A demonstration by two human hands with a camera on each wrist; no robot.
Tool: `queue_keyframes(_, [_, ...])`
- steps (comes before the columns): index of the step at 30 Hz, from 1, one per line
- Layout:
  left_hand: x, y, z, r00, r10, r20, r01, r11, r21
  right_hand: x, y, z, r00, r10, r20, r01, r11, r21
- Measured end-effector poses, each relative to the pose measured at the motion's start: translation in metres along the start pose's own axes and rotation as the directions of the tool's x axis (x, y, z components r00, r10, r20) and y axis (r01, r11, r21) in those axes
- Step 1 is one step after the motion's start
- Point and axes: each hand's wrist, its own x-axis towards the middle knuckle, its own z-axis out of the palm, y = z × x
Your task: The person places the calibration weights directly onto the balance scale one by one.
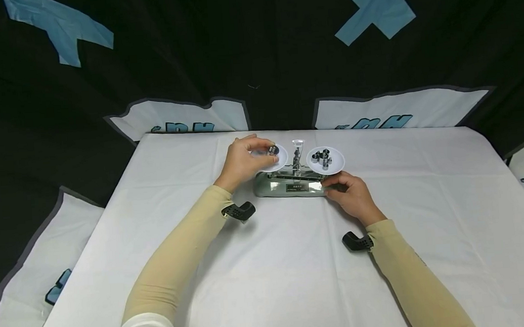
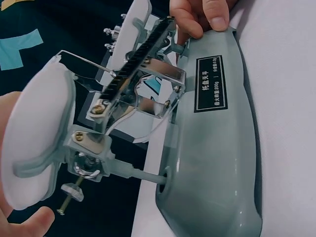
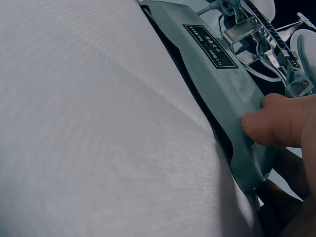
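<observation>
A balance scale (image 1: 290, 183) is seen standing near the middle of a white-covered surface (image 1: 297, 282), toward its far side, with one white pan on each side of a central post (image 1: 297, 156).

The left hand (image 1: 243, 159) is held over the left pan (image 1: 280, 158), and a small dark weight (image 1: 273, 149) is pinched between its fingertips, just above or at the pan; whether the weight already rests on the pan cannot be told. From the left wrist view only the underside of that pan (image 2: 37, 138) and a fingertip or two at its edge are shown.

The right hand (image 1: 351, 195) is curled round the right end of the scale's grey base (image 3: 227, 94), with the thumb (image 3: 276, 121) pressed on top and the other fingers tucked beneath, so the scale is being steadied.

On the right pan (image 1: 335, 164) a cluster of small metal weights (image 1: 322, 159) is already lying. The loading of that side is therefore judged done, while the left side is judged to be in hand, a single weight being placed or lifted there. Whether the beam (image 2: 133, 64) hangs level cannot be made out, so the balancing is judged unfinished.

Black cloth with blue patches (image 1: 58, 25) is hung behind the surface.
</observation>
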Motion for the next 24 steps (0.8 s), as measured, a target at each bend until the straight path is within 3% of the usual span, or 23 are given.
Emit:
queue_keyframes(7, [-0.0002,-0.0022,0.0025,1.0,0.019,0.013,-0.019,1.0,0.002,0.0013,0.0011,0.0005,1.0,0.01,0.016,-0.011,0.999,0.032])
queue_keyframes(24, [0.0009,-0.0041,0.0025,0.998,-0.023,0.053,0.026,0.997,-0.071,0.0015,0.0015,0.0006,1.0,0.008,0.01,-0.008,1.0,0.026])
